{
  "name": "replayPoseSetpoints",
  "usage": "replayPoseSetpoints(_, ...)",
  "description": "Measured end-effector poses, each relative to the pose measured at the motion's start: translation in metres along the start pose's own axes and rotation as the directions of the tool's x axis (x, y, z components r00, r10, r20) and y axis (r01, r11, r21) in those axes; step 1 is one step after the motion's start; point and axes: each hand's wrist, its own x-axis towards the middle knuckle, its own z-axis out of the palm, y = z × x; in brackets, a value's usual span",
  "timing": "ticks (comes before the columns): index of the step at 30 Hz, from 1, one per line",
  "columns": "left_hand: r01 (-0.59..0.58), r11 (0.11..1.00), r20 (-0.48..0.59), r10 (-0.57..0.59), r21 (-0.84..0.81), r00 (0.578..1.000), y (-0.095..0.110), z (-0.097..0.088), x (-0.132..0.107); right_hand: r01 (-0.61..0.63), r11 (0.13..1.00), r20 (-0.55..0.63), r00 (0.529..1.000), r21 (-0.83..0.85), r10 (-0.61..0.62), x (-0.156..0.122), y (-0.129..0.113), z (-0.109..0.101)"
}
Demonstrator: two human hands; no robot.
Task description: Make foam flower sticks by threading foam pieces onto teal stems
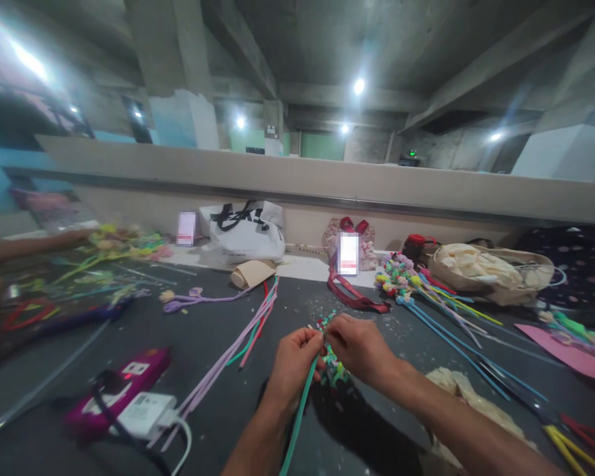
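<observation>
My left hand (300, 357) is closed in a pinch around a green pipe cleaner (297, 416), whose long end trails down toward me. Close against it, my right hand (359, 344) has thumb and fingers pinched together at the pipe cleaner's upper end; what they grip is too small to make out. Under and behind the fingers lies a pile of small green, white and red bits (334, 367). More tiny scraps are scattered on the dark table (218, 403) beyond my hands.
Loose lilac pipe cleaners (228, 350) and a magenta power strip (123, 387) with a white charger (146, 413) lie left. Right are bundled pipe-cleaner flowers (399, 277), scissors (513, 387) and a crumpled beige bag (469, 403). Another person's arm (34, 248) reaches in at far left.
</observation>
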Motion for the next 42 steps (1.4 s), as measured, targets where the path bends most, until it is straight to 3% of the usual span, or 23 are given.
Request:
replayPoseSetpoints(3,0.011,0.999,0.055,-0.009,-0.044,0.998,0.001,0.002,-0.003,-0.081,0.965,0.079,0.995,0.249,0.063,-0.004,0.006,-0.009)
replayPoseSetpoints(8,0.084,0.995,0.193,-0.071,-0.059,0.979,0.003,0.003,-0.005,-0.254,0.795,0.218,0.963,0.551,0.157,-0.004,0.02,-0.01)
replayPoseSetpoints(12,0.05,0.999,0.163,-0.047,-0.013,0.986,0.003,0.004,-0.007,-0.315,0.678,0.276,0.946,0.664,0.17,-0.004,0.025,-0.004)
replayPoseSetpoints(16,0.022,1.0,0.104,-0.022,0.0,0.994,0.001,0.004,-0.006,-0.313,0.623,0.271,0.948,0.716,0.166,-0.002,0.023,-0.002)
replayPoseSetpoints(27,0.044,0.995,-0.027,-0.047,-0.084,0.999,0.004,0.006,-0.008,-0.235,0.631,0.194,0.972,0.74,0.134,0.005,0.011,-0.002)
replayPoseSetpoints(42,0.044,0.998,-0.03,-0.045,-0.05,0.999,0.004,0.009,-0.011,-0.206,0.676,0.156,0.978,0.707,0.135,0.004,0.012,-0.001)
